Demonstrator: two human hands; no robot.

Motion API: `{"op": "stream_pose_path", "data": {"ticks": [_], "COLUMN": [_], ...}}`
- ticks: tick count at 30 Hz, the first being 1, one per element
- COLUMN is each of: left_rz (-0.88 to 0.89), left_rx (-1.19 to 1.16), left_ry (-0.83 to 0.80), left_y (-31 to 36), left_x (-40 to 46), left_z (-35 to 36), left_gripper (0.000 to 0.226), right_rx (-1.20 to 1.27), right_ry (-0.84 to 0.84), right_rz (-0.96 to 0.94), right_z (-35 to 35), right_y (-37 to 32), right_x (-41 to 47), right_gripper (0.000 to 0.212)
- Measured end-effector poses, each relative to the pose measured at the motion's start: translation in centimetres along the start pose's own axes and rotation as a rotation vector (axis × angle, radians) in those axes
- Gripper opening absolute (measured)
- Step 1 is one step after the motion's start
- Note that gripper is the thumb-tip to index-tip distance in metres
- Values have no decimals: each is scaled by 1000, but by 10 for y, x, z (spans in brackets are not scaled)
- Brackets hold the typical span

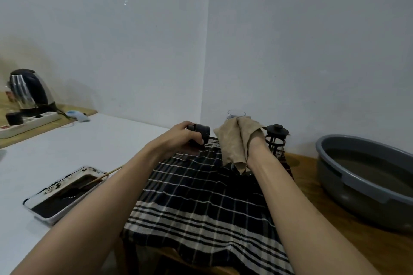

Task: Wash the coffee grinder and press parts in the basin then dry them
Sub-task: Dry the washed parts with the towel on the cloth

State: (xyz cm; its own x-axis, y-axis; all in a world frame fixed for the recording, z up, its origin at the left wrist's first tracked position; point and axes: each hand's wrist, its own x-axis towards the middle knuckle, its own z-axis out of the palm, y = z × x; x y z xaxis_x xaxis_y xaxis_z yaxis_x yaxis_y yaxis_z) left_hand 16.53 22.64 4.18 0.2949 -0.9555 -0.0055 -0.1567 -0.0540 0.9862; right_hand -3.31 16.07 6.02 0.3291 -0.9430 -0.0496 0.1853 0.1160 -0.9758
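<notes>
My left hand (178, 135) grips a black cylindrical grinder part (200, 133) just above the far edge of the black-and-white checked cloth (201, 203). My right hand (254, 143) is wrapped in a tan drying cloth (237, 140), so its fingers are hidden. A black-framed French press (276, 140) stands upright right of that hand. Behind the tan cloth a clear glass (235, 114) shows its rim. The grey basin (362, 176) with murky water sits at the right on the wooden table.
A white tray (64, 192) of dark coffee grounds with a thin wooden stick lies on the white counter at left. An electric kettle (29, 92) and a power strip (26, 121) stand far left. Walls meet in a corner behind the cloth.
</notes>
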Motion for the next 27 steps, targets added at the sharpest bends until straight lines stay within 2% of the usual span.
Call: {"op": "stream_pose_path", "data": {"ticks": [2,3,7,9,12,17,19,21,23,25,27], "left_rz": [-14,-27,-106,-105,-66,255,265,66,-211,-361,-433], "left_rx": [-177,-250,-364,-327,-217,14,18,-220,-343,-166,23], "left_ry": [-15,-12,180,247,344,517,542,469,291,131,52], "left_y": [7,10,15,17,24,17,14,21,28,28,26], "left_x": [-1,1,14,14,9,-7,-5,0,0,0,-4], "left_z": [11,19,38,41,43,51,48,40,29,17,9], "left_gripper": [23,20,53,55,47,37,36,35,35,38,41], "right_rx": [-42,-68,-199,-301,-290,-94,-142,-369,-719,-1092,-1386], "right_ry": [-92,-120,-251,-288,-301,-397,-396,-387,-413,-474,-584], "right_rz": [-8,-20,-51,-138,-231,-57,-69,-203,-371,-566,-738], "right_z": [15,23,43,41,41,47,48,45,33,21,16], "right_y": [8,11,18,23,25,7,11,22,32,31,24], "right_x": [-5,-7,-6,-7,-4,-10,-9,-6,1,5,9], "right_gripper": [24,27,44,57,42,38,45,66,76,59,56]}}
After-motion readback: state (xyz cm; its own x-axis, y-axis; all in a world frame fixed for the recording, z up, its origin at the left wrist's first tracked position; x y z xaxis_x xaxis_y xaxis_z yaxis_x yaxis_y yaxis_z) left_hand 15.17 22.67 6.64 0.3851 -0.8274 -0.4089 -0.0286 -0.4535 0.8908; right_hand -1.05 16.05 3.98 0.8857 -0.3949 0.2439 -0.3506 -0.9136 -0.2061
